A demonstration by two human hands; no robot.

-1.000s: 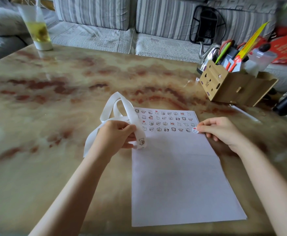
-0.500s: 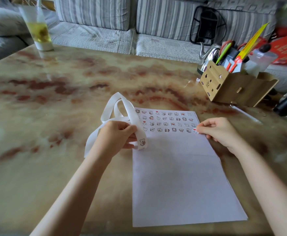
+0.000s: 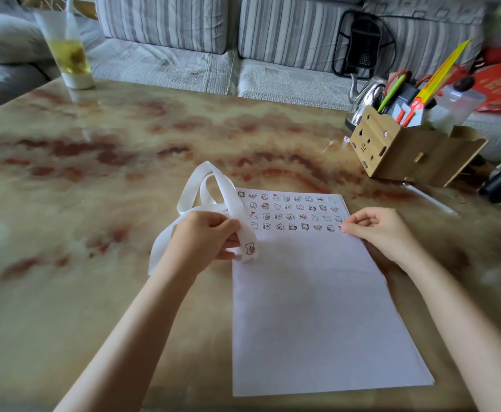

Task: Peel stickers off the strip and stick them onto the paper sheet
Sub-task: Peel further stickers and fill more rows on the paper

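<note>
left hand (image 3: 206,237) pinches loopy glossy white strip (image 3: 213,181) | right hand (image 3: 383,230) fingers (image 3: 353,226) pinch tiny sticker (image 3: 340,228) down onto flat white paper sheet (image 3: 311,307), 4 rows

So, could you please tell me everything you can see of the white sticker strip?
The sticker strip is a long, narrow white band, smooth like backing paper. It loops up and curls beyond the left hand, which grips it between thumb and fingers. One tail trails down-left onto the table. The near end hangs over the left edge of the paper sheet and carries one small animal-face sticker; the rest that shows is bare.
</note>
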